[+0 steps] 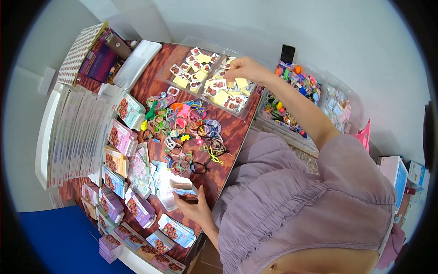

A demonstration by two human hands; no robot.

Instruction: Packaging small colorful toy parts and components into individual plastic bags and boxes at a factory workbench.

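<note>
My left hand grips a small open-topped paper box over the near part of the table, its flaps standing up. My right hand reaches over the far right compartment of a clear plastic tray. Its fingers are pinched together over the cards, and what they hold, if anything, is hidden. Printed picture cards and yellow slips fill both compartments. Between my hands lies a loose heap of colourful hair ties and small trinkets. A shiny clear plastic sleeve rests beside the box.
Stacks of small printed cartons line the left side of the patterned red-brown table. White boxes stand in a row behind them. Right of the table, a bin holds colourful trinkets, with a phone behind it.
</note>
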